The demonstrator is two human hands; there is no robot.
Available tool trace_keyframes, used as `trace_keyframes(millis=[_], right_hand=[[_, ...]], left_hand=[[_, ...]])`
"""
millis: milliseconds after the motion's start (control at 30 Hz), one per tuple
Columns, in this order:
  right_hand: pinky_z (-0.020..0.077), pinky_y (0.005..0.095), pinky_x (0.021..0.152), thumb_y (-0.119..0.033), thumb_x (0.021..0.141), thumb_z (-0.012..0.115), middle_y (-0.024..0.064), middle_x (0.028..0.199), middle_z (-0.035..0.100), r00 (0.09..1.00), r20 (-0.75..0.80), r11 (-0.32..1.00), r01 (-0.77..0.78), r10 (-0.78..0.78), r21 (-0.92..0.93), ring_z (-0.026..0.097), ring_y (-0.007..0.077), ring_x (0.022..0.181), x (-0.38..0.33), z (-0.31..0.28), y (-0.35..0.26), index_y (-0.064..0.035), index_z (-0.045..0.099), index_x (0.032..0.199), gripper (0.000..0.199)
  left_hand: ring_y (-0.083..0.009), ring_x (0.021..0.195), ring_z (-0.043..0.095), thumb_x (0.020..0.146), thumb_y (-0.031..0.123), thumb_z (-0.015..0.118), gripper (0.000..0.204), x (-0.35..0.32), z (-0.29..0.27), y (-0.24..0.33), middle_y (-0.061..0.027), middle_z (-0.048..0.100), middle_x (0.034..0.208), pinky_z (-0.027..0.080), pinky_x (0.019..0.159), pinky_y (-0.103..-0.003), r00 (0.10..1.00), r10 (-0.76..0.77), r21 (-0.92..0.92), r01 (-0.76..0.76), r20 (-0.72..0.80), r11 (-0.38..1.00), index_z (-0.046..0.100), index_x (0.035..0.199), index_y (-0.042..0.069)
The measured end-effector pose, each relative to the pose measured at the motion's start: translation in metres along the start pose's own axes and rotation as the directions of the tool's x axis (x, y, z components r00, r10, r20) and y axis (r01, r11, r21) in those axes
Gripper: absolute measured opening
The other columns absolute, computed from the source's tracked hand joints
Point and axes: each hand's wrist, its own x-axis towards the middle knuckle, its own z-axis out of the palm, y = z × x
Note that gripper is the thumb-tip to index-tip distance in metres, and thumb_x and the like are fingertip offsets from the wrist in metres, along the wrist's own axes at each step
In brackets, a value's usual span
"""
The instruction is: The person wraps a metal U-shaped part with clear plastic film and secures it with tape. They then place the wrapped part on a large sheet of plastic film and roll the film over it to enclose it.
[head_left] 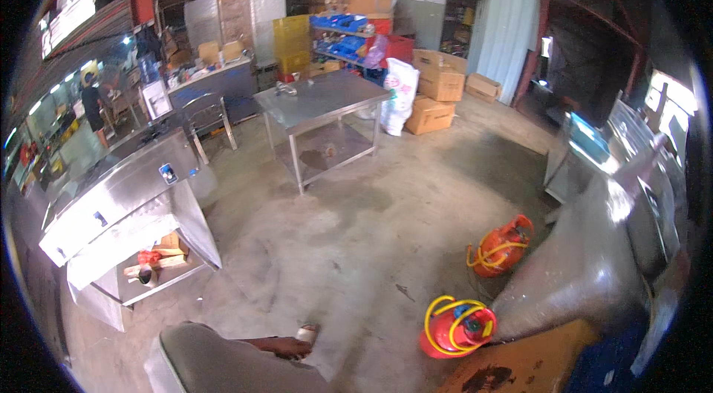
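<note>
The left hand (pixel 286 348) is low in the view, above the concrete floor (pixel 319 259); its fingers look curled, and a small pale object (pixel 307 332) of rounded shape is at them, but I cannot tell if it is really gripped, nor what it is. Smooth grey cloth (pixel 223 363) covers the person beside this hand and is cut by the lower edge; the right hand is out of view. To the right stand two rounded metal gas cylinders (pixel 449 335), both reddish, each with a yellow hose (pixel 433 307). On the left is a shiny steel table (pixel 126 177), with one dark cup (pixel 146 275) near the front edge of its lower shelf (pixel 178 278). Farther, a second steel table (pixel 327 99) carries a metal fitting (pixel 285 88) near its back left edge. Behind are three cardboard boxes (pixel 440 77) beside one wrinkled white sack (pixel 401 96); the blue bins (pixel 345 47) are too crowded for counting.
</note>
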Motion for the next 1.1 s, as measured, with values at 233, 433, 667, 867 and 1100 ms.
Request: trace_keyframes(millis=[233,433,667,867,1100], right_hand=[[0.0631,0.0576,0.075,-0.029,0.093,0.067,0.0114,0.139,0.06,0.979,0.191,0.996,-0.085,0.077,0.034,0.061,0.0389,0.117,-0.14,0.14,0.034,-0.0141,0.043,0.151,0.064],[0.0663,0.0494,0.075,0.012,0.086,0.047,0.0198,0.127,0.063,0.742,0.663,0.99,0.143,-0.098,-0.014,0.069,0.0373,0.104,-0.288,0.389,-0.127,-0.0014,0.035,0.157,0.073],[0.0514,0.0392,0.104,0.012,0.088,0.053,0.0199,0.138,0.061,0.328,0.898,0.835,0.544,-0.295,0.075,0.062,0.0274,0.122,-0.263,0.589,-0.15,-0.0006,0.039,0.156,0.071],[0.0457,0.0428,0.111,-0.011,0.095,0.072,0.0207,0.145,0.056,0.009,0.997,0.799,0.599,-0.079,0.057,0.056,0.0282,0.132,-0.2,0.767,-0.171,-0.0028,0.034,0.159,0.075],[0.0498,0.0442,0.104,-0.064,0.098,0.058,0.0231,0.144,0.055,-0.207,0.948,0.925,0.343,0.242,-0.162,0.055,0.0328,0.133,-0.14,1.046,-0.261,-0.0052,0.024,0.162,0.094]], left_hand=[[-0.0247,0.101,0.071,0.095,0.073,0.054,0.083,0.047,-0.185,0.058,-0.0217,0.069,0.119,0.061,0.072,-0.043,0.998,0.016,0.114,-0.023,0.067,0.993,0.062,0.127,-0.003],[-0.0523,0.122,0.058,0.087,0.086,0.05,0.124,0.047,-0.322,0.133,-0.0351,0.036,0.155,0.057,0.088,-0.063,0.994,0.095,-0.735,-0.105,-0.055,0.67,-0.015,0.163,0.012],[-0.0389,0.121,0.06,0.083,0.08,0.064,0.118,0.06,-0.533,0.227,-0.0229,0.05,0.146,0.048,0.108,-0.054,0.842,0.4,-0.9,-0.428,-0.361,0.088,0.019,0.161,0.005],[-0.0299,0.119,0.058,0.086,0.036,0.081,0.092,0.065,-0.68,0.268,-0.0171,0.053,0.135,0.055,0.096,-0.046,0.599,0.242,-0.606,-0.793,-0.763,0.051,0.026,0.155,0.007],[-0.0303,0.131,0.052,0.076,0.027,0.09,0.11,0.101,-0.87,0.323,-0.0165,0.05,0.145,0.046,0.11,-0.045,0.348,0.249,-0.261,-0.91,-0.904,0.322,0.022,0.161,0.008]])
